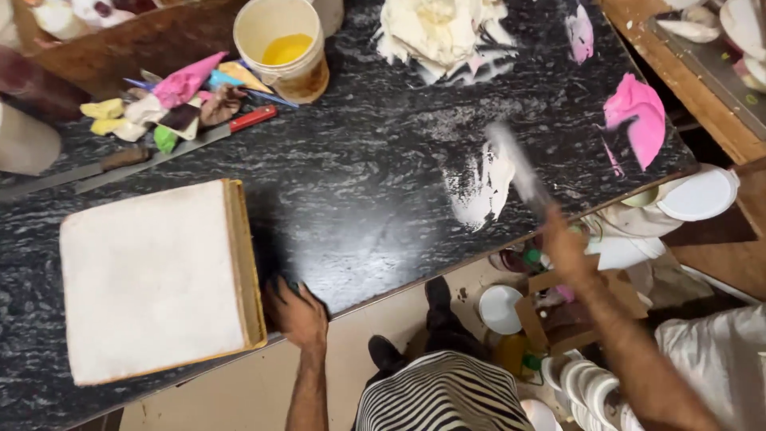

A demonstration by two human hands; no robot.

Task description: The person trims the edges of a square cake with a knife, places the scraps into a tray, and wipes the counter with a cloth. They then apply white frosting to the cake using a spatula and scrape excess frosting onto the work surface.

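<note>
A blurred palette knife (517, 169) is gripped in the closed right hand (565, 246). Its long axis runs from the hand toward 11 o'clock, the tip over a white icing smear (479, 187) on the black marble counter (359, 199). The left hand (297, 311) is laid flat, fingers spread, beside the square iced cake (152, 279). Pink icing (638, 116) lies at 2 o'clock, a yellow bucket (283, 48) at 11 o'clock.

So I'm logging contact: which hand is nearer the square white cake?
Left. The left hand rests beside the square white cake; the right hand is far right, gripping a spatula.
</note>
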